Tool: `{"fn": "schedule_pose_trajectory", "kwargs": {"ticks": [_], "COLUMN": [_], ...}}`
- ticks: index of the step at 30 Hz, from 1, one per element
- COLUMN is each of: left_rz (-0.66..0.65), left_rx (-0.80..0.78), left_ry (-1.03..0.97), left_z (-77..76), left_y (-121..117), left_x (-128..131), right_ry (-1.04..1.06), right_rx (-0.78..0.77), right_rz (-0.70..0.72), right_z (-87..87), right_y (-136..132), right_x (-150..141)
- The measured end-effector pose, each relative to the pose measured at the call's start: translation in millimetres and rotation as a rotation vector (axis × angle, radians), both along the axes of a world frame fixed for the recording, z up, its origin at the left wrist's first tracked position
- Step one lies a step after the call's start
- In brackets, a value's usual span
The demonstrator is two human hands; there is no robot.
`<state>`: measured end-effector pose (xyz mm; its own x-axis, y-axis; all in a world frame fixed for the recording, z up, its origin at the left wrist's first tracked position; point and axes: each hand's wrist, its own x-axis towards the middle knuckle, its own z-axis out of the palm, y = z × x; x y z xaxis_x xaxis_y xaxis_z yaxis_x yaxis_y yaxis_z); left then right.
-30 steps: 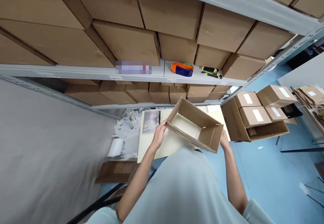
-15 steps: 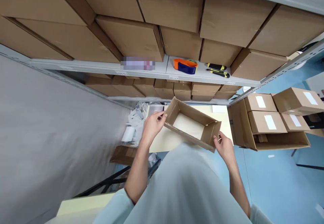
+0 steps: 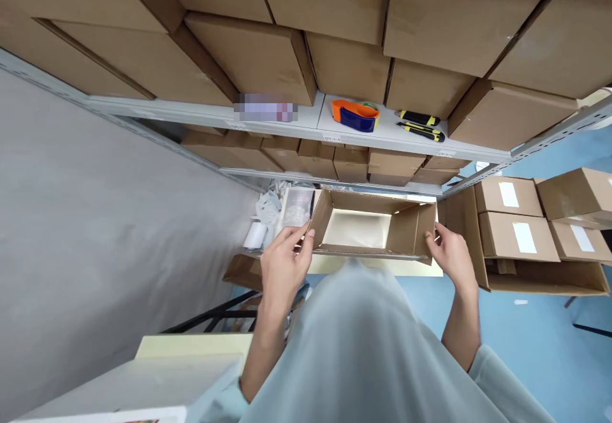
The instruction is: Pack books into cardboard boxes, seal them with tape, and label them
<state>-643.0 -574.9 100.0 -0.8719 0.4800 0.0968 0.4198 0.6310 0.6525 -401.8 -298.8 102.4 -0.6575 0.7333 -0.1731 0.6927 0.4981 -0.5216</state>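
Carton (image 3: 368,202) is held up with its open top facing my head camera, over the right part of the pale table (image 3: 335,265); I can't tell whether its underside touches. A half second ago it sat skewed, right end nearer the body; now its long near wall runs almost parallel to the table's near edge. I read that as the carton being squared up, nothing visibly loaded inside. My left hand (image 3: 285,264) has thumb and fingers closed on the near corner of its left end, a light pinch. My right hand (image 3: 454,251) pinches the right end, fingers nearly together, close to the table's right near corner. Further out, a printed sheet (image 3: 300,206) lies on the table's left side. Beyond the far edge, the shelf (image 3: 308,122) carries an orange-and-blue tape roll (image 3: 356,116) and two cutters (image 3: 421,131). Off the right edge stands a big box (image 3: 549,283) holding labelled boxes (image 3: 497,238).
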Motion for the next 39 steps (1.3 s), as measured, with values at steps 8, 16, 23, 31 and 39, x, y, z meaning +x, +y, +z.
{"fn": "schedule_pose_trajectory", "kwargs": {"ticks": [8,16,23,31,39], "left_rz": [-0.051,-0.136,-0.078,-0.049,-0.065], "left_rx": [0.019,-0.018,-0.09,-0.162,-0.167], "left_ry": [-0.036,-0.03,0.003,-0.032,-0.058], "left_z": [0.0,-14.0,-36.3,-51.8,-54.2], "left_y": [11,16,-5,-25,-29], "left_x": [4,7,3,7,10], "right_ry": [0.015,0.016,-0.037,-0.017,0.102], "right_rx": [-0.022,0.003,-0.021,0.004,0.163], "right_rz": [-0.063,-0.082,0.045,0.001,0.07], "right_z": [10.9,-5.8,-29.9,-30.1,-26.9], "right_y": [-16,-11,-15,-13,20], "right_x": [34,31,4,-18,-59]}}
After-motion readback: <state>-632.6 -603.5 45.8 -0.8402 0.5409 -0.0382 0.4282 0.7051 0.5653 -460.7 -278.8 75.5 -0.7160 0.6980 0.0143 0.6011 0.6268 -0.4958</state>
